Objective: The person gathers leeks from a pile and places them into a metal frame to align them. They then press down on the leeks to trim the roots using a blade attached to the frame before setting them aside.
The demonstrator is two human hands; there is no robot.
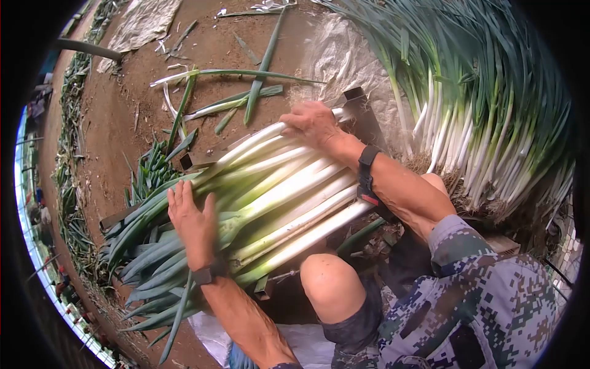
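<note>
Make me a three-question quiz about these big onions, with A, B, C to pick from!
1. Where is the left hand? A on the green leaves of the leek bundle B on the soil C on a knee
2. What colour are the stalks under the right hand? A red B white C brown
3. How do the bundled leeks lie? A side by side B upright C chopped up
Answers: 1 A, its palm covers leaves; 2 B, pale stalks show there; 3 A, they lie parallel.
</note>
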